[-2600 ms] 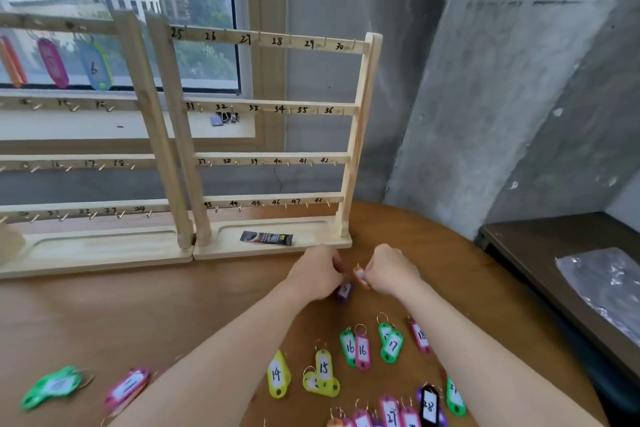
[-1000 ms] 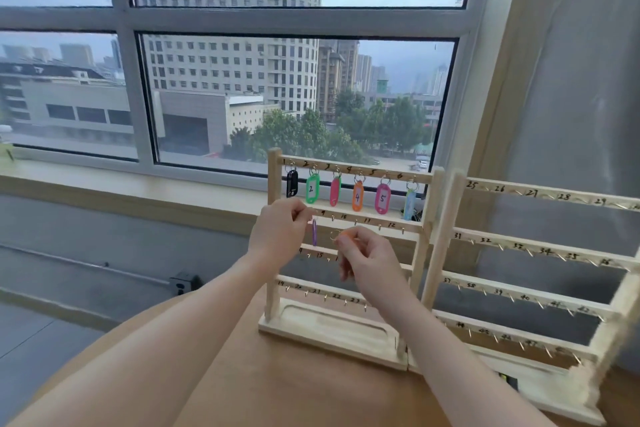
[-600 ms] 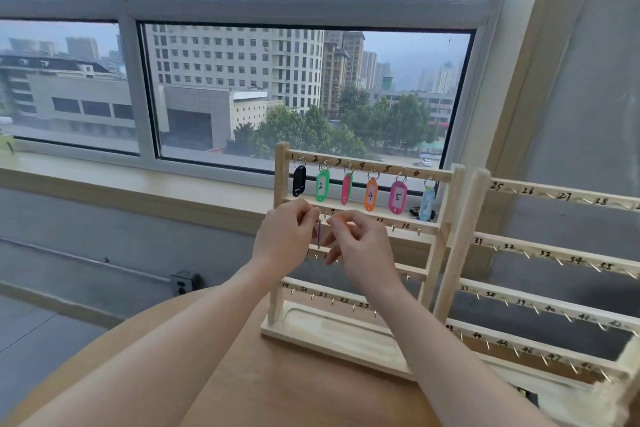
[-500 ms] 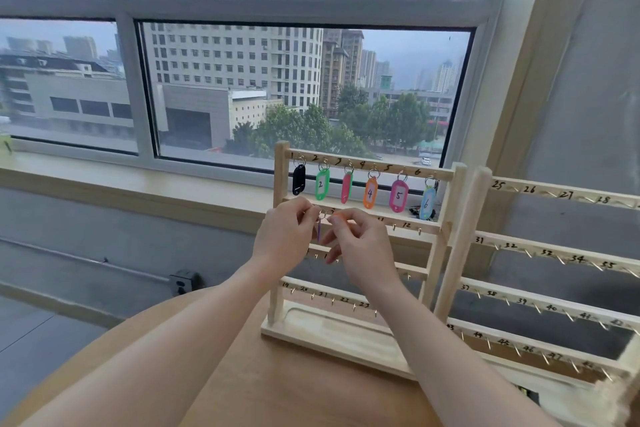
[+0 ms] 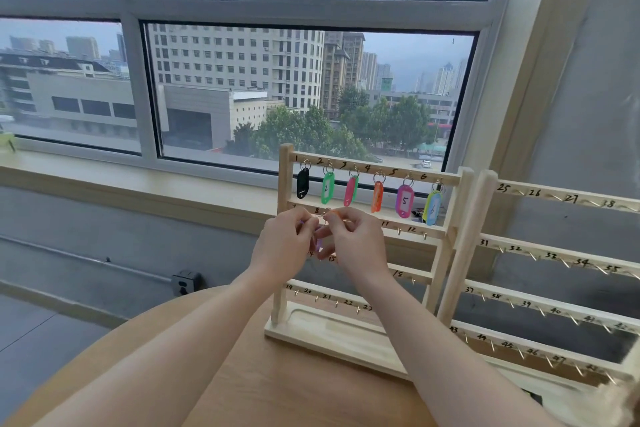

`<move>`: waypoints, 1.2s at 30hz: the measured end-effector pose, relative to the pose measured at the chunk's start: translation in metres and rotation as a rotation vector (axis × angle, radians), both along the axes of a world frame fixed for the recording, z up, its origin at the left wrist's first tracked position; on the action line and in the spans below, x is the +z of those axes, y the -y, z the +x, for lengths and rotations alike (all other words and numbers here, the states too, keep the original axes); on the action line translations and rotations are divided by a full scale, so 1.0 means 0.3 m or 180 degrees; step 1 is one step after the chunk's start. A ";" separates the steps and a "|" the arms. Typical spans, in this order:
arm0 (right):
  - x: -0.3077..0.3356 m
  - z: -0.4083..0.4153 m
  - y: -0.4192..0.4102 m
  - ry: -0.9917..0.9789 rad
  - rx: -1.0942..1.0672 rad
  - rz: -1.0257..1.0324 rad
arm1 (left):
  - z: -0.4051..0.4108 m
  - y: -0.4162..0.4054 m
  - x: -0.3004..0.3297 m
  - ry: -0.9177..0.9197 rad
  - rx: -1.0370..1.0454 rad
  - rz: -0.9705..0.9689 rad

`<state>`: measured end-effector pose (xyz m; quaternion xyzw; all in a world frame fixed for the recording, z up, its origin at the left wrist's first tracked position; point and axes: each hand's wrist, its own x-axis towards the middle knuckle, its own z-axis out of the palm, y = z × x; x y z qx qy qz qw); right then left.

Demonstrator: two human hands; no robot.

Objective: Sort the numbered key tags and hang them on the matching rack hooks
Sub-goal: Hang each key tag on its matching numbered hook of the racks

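At mid-frame, both hands, left (image 5: pixel 284 246) and right (image 5: pixel 356 243), pinch a purple tag (image 5: pixel 319 243) at the rack (image 5: pixel 450 243) on the wooden desk (image 5: pixel 277 388); a wide window (image 5: pixel 311 94) fills the upper frame.

Since collecting tags at the table, I have raised my left hand (image 5: pixel 282 246) and right hand (image 5: pixel 356 246) to the rack's (image 5: pixel 446 253) second rail, closing together around the purple tag (image 5: pixel 319 243).

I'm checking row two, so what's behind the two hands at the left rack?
Between the left hand and right hand a purple tag and its ring peek out. They cover the hooks after label 8 up to 11, so whether those hold tags cannot be seen.
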<state>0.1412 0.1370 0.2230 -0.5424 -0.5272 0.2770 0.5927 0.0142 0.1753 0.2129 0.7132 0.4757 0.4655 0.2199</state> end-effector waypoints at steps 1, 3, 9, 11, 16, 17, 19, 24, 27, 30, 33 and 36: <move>0.002 -0.004 0.000 0.0025 -0.0015 -0.0021 | -0.008 0.003 -0.003 -0.0051 -0.0003 -0.0009; 0.005 -0.013 0.002 0.0086 -0.0058 -0.0055 | -0.030 0.009 -0.011 -0.0157 -0.0019 -0.0031; -0.010 -0.042 -0.002 0.0419 -0.0308 -0.0189 | -0.105 0.027 -0.036 -0.0356 -0.0033 -0.0174; -0.022 -0.050 0.002 0.0480 -0.0359 -0.0301 | -0.121 0.036 -0.048 -0.0397 -0.0066 -0.0224; -0.043 -0.037 0.044 0.0385 -0.0359 -0.0638 | -0.117 0.065 -0.095 -0.0421 -0.0185 -0.0410; -0.048 -0.023 0.062 0.0386 -0.0345 -0.0744 | -0.106 0.074 -0.106 -0.0430 -0.0238 -0.0455; -0.070 0.021 0.109 0.0416 -0.0339 -0.0960 | -0.069 0.093 -0.126 -0.0451 -0.0368 -0.0553; -0.145 0.205 0.341 0.0968 -0.0455 -0.1338 | 0.120 0.192 -0.185 -0.0700 -0.0851 -0.0637; -0.186 0.366 0.523 0.1355 -0.0749 -0.1544 | 0.282 0.292 -0.218 -0.0778 -0.1226 -0.0668; -0.232 0.535 0.724 0.1483 -0.1076 -0.1731 | 0.432 0.407 -0.245 -0.0851 -0.1681 -0.0748; -0.287 0.692 0.938 0.1507 -0.1481 -0.2019 | 0.565 0.524 -0.302 -0.1041 -0.2115 -0.0784; -0.327 0.838 1.116 0.1406 -0.1869 -0.2271 | 0.701 0.626 -0.390 -0.1093 -0.2423 -0.1115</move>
